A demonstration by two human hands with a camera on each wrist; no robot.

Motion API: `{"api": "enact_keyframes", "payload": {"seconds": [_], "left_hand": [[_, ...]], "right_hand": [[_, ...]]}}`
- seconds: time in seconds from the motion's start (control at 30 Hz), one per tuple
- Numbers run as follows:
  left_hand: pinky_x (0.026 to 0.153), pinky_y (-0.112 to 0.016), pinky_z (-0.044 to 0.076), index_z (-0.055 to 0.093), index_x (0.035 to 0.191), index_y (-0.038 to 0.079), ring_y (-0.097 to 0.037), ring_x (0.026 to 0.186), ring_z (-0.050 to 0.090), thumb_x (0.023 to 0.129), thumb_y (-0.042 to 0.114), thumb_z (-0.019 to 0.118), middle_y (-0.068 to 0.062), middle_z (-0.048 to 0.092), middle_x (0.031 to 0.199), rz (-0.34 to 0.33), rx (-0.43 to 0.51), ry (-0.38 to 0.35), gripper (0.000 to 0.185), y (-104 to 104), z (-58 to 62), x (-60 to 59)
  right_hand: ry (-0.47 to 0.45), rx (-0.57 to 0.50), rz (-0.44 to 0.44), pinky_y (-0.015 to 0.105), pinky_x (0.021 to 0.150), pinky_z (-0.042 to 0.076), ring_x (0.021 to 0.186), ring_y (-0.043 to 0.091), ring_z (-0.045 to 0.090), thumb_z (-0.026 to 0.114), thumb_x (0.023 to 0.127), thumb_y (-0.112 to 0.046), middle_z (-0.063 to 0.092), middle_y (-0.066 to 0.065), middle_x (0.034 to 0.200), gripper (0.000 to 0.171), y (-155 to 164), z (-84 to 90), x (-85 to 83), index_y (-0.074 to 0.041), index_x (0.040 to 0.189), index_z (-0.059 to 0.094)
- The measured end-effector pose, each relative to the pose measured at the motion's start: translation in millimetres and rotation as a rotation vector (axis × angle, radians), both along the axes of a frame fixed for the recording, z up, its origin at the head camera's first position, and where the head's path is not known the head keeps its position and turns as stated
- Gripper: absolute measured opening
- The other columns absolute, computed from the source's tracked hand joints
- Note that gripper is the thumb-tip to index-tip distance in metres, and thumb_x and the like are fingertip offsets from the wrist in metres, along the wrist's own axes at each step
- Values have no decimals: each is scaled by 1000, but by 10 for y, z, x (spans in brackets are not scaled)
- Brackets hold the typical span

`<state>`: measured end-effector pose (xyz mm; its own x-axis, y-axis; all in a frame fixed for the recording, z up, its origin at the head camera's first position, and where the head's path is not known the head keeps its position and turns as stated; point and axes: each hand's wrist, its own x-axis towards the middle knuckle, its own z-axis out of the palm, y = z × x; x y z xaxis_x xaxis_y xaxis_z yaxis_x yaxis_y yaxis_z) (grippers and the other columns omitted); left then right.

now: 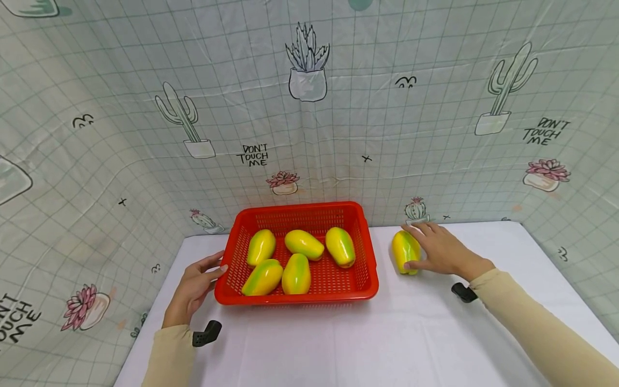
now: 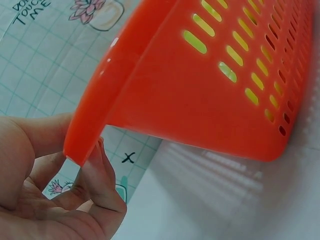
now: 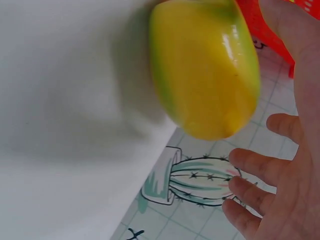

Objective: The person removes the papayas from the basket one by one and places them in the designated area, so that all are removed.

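Note:
A red perforated plastic basket (image 1: 296, 297) holds several glossy yellow-green papayas (image 1: 296, 274). My left hand (image 1: 195, 285) is at the basket's left end. In the left wrist view, its thumb and fingers pinch the basket rim (image 2: 92, 120) from both sides. Right of the basket, a single papaya (image 1: 405, 251) lies on the white table. My right hand (image 1: 442, 250) reaches over this papaya from the right, thumb and fingers spread. The right wrist view shows the extended fingers (image 3: 262, 167) beside the papaya (image 3: 205, 70), with a gap between them.
A white cloth covers the table (image 1: 300, 344). Behind and at both sides hangs a gridded curtain (image 1: 338, 129) printed with potted plants. The basket's right wall stands between the lone papaya and those inside. Each wrist bears a small black device (image 1: 207, 333).

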<state>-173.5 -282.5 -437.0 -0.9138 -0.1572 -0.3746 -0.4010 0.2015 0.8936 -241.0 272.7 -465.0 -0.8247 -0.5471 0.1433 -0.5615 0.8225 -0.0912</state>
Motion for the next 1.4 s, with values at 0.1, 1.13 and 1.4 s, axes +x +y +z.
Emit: {"api": "enact_keyframes", "payload": {"seconds": [0.1, 1.13, 1.4], "left_hand": [[89, -23, 60, 39, 163, 6, -35, 130, 51, 107, 14, 63, -25, 36, 161, 2, -1, -1, 62, 1, -5, -4], [87, -19, 59, 36, 164, 7, -35, 134, 49, 107, 15, 62, -25, 33, 165, -2, 1, -6, 63, -8, -11, -2], [90, -20, 59, 36, 164, 7, -35, 134, 49, 107, 15, 63, -25, 33, 166, -1, 2, -9, 63, 2, -3, 3]], "right_hand": [[-3, 12, -2, 71, 111, 42, 132, 55, 52, 86, 84, -53, 53, 31, 147, 95, -18, 50, -11, -2, 153, 47], [31, -17, 126, 68, 116, 39, 143, 46, 44, 84, 85, -55, 47, 24, 157, 97, -755, 605, -109, -8, 159, 43], [29, 27, 150, 66, 119, 37, 144, 46, 44, 85, 85, -54, 47, 24, 158, 98, -951, 623, -112, -8, 160, 43]]}}
